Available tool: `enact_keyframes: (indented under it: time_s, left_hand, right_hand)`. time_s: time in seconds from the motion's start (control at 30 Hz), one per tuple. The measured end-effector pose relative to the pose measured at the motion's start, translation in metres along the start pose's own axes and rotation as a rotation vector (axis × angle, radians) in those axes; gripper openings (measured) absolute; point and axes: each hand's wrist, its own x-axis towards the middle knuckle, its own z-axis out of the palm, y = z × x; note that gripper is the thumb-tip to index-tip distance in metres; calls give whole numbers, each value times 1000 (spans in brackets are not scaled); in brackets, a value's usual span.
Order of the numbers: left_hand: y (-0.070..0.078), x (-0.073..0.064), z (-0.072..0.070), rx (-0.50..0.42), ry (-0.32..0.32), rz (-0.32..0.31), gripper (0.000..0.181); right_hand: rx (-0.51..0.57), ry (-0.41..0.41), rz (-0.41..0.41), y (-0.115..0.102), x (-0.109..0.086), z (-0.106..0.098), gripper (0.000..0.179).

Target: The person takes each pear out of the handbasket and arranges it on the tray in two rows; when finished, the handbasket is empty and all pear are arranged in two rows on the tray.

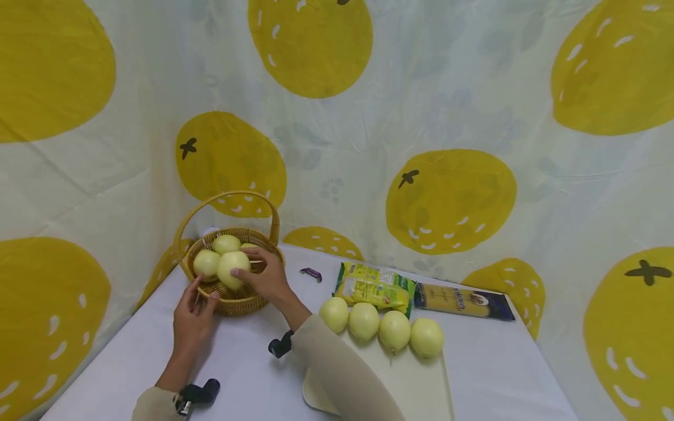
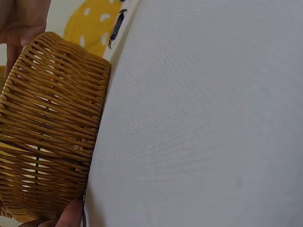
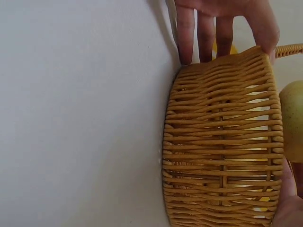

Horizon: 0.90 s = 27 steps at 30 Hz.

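Note:
A tan wicker basket (image 1: 239,307) with an arched handle stands at the left of the table and holds several round, pale yellow pears (image 1: 206,263). Over its front half, my right hand (image 1: 265,275) grips one pear (image 1: 231,270) between thumb and fingers. My left hand (image 1: 192,321) is at the basket's front left side. In the right wrist view, the straight fingers of the left hand (image 3: 222,19) touch the woven wall (image 3: 222,142). At the left wrist view's bottom edge, only part of the left hand (image 2: 71,215) shows.
Right of the basket lies a small purple wrapped item (image 1: 312,273). A cream tray (image 1: 416,392) bears a row of several pears (image 1: 395,331) along its far edge. Behind them are a yellow-green packet (image 1: 374,286) and a dark blue and gold packet (image 1: 463,301). A fruit-print cloth (image 1: 337,128) hangs behind.

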Motion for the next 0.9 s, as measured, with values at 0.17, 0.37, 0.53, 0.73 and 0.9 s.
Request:
enact_keyframes:
  time_s: [0.17,0.37,0.53,0.73,0.9]
  left_hand:
    - [1,0,0,2,-3,6,65]
    - [1,-1,0,8,-15,4,65]
    - [1,0,0,1,-7,3,65]
    - [0,0,1,6,-1,10,65]
    - [1,-1,0,-1,-9,1,66]
  right_hand:
    - [56,50,35,-4,-13,-9,47]
    - [96,62,47,-14,-29,-18,46]
    - [120,70,86,-22,-45,-26,48]
    - [160,86,121,-28,-66,-34,47]
    - [155,102,110,-28,-82,-43,48]
